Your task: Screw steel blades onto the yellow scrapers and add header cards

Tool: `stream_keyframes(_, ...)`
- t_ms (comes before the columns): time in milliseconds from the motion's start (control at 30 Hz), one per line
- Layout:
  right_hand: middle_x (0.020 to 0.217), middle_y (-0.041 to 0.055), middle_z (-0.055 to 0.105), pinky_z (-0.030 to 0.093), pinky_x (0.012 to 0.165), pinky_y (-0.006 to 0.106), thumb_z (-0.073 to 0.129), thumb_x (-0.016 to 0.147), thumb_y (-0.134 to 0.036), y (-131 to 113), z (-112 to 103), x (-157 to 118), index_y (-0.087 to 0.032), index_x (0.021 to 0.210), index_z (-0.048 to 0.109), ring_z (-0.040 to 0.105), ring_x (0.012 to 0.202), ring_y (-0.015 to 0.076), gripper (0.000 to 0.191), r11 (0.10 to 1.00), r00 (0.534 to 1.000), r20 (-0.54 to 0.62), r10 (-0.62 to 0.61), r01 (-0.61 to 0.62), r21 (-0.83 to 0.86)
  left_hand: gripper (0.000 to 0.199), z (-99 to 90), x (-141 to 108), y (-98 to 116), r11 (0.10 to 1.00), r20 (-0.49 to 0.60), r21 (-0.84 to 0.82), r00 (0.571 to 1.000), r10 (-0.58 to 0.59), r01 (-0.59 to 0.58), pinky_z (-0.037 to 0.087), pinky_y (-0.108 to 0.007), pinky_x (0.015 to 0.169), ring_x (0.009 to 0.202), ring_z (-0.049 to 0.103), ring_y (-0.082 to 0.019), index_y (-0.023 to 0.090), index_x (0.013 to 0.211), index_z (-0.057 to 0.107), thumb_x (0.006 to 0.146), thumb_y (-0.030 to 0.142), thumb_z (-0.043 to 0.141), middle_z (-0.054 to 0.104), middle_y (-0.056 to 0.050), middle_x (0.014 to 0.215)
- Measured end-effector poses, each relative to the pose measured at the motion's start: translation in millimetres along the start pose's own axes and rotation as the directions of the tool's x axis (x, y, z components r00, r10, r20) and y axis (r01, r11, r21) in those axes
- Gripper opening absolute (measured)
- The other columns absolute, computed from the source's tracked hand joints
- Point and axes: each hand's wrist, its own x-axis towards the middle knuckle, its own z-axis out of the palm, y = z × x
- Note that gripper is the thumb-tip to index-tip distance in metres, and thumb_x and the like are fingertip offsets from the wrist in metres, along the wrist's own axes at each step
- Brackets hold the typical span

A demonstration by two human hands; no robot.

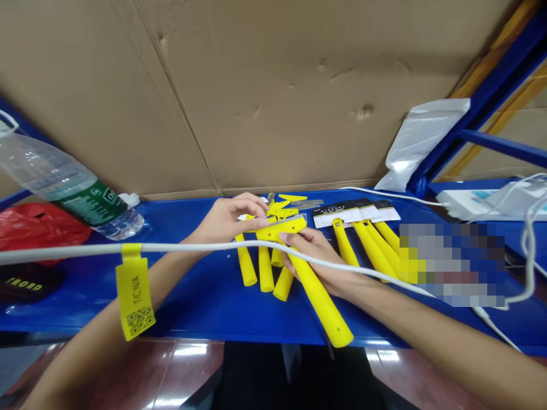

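My right hand [314,250] is closed around the neck of a yellow scraper [322,302], thumb on its head. The scraper's wide head points away from me and its handle slants toward the table's front edge. At the left end of that head is my left hand [233,216], its fingers bent and the thumb close to the index finger. Whatever its fingertips pinch is too small or hidden to make out. Beneath and behind my hands lie several more yellow scraper handles [247,265] and loose yellow head pieces [293,197]. A flat greyish strip [308,203] rests behind them.
Several yellow scrapers with black-and-white cards [356,213] lie to the right, beside a pixelated patch. On the left are a water bottle [92,196], a red bag [38,228] and a dark pouch [29,283]. A white cable [205,246] crosses in front; cardboard [273,102] stands behind.
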Motion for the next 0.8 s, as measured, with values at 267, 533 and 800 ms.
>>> stream_keyframes(267, 0.061, -0.0021, 0.064, 0.043, 0.045, 0.021, 0.095, 0.082, -0.047, -4.8, -3.0, 3.3, -0.018, 0.082, 0.071, 0.056, 0.049, 0.0104, 0.038, 1.000, 0.999, 0.033, -0.002, 0.003, -0.021, 0.027, 18.3, 54.1, 11.8, 0.999, 0.364, 0.054, 0.931, -0.018, -0.002, 0.058, -0.045, 0.101, 0.111, 0.076, -0.028, 0.022, 0.088, 0.089, 0.090, 0.048, 0.093, 0.082, -0.011, 0.111)
stream_keyframes(533, 0.064, -0.0020, 0.063, 0.042, 0.048, 0.022, 0.092, 0.084, -0.049, -2.3, -6.1, 5.6, -0.018, 0.086, 0.072, 0.056, 0.052, 0.0110, 0.037, 1.000, 0.998, 0.057, 0.004, -0.003, -0.031, 0.028, 18.8, 60.9, 20.9, 0.997, 0.483, 0.070, 0.874, -0.049, 0.017, 0.057, -0.040, 0.095, 0.102, 0.075, -0.025, 0.020, 0.090, 0.088, 0.096, 0.047, 0.088, 0.082, -0.010, 0.105)
stream_keyframes(800, 0.062, -0.0009, 0.063, 0.044, 0.048, 0.023, 0.090, 0.086, -0.049, -3.8, -5.7, 3.5, -0.018, 0.082, 0.071, 0.058, 0.052, 0.0120, 0.037, 0.997, 0.997, 0.072, 0.030, -0.025, -0.075, 0.026, 15.2, 60.9, 22.0, 0.997, 0.509, 0.052, 0.858, -0.069, 0.049, 0.058, -0.041, 0.096, 0.104, 0.076, -0.026, 0.021, 0.091, 0.088, 0.092, 0.046, 0.092, 0.083, -0.010, 0.104)
